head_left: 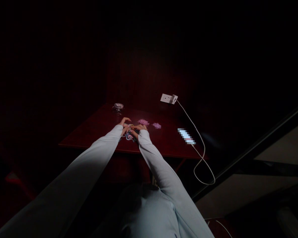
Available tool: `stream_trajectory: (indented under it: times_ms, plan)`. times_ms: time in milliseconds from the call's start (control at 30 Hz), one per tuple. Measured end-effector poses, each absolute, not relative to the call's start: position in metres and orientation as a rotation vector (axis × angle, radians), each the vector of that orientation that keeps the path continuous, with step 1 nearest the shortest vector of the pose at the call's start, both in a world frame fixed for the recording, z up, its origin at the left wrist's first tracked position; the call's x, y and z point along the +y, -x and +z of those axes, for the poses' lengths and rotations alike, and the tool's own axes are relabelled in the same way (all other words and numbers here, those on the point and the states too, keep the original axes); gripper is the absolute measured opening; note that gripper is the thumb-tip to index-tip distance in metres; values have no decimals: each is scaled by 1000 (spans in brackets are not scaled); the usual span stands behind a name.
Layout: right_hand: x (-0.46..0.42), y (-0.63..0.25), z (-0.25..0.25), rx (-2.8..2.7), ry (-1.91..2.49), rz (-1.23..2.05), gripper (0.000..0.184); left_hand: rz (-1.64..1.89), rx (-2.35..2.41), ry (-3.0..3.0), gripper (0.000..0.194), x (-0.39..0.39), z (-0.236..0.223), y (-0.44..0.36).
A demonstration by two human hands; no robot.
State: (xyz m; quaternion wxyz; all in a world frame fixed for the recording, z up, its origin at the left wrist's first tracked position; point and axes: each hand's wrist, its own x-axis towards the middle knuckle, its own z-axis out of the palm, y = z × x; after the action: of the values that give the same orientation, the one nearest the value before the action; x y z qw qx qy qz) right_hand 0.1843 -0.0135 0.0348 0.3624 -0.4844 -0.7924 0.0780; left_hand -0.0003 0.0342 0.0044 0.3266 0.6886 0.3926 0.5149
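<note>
My left hand [124,125] and my right hand [140,128] meet close together above a loose pile of small elastic bands [129,137] in mixed pale and dark colours, near the table's front edge. My left index finger arches away from the other fingers, which are bent in toward my right hand. The fingers of my right hand are closed and point left. A tiny yellowish bit shows between the hands, too small to name. Just beyond my right hand lie a pink heap of bands [143,122] and a smaller purple heap [157,126].
A clear jar with a pale lid [118,106] stands at the back left of the dark red table [89,134]. On the right lies a lit phone [186,136]. Its white cable [200,135] loops past the table edge up to a wall socket [166,98]. Surroundings are very dark.
</note>
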Motion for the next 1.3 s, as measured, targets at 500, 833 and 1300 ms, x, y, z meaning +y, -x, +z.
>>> stream_trajectory:
  times_ms: [500, 833, 1300]
  plan:
    - [-16, -182, 39, -2091, 1224, 30, 19, 1336, 1049, -1854, 40, 28, 9, 2]
    - [-8, -185, 35, -1995, 1219, 62, 15, 1344, 1108, -1857, 37, 28, 12, -3]
    - [-4, -244, 41, -1436, 1880, -13, 28, 1532, 1237, -1823, 21, 39, -4, -2]
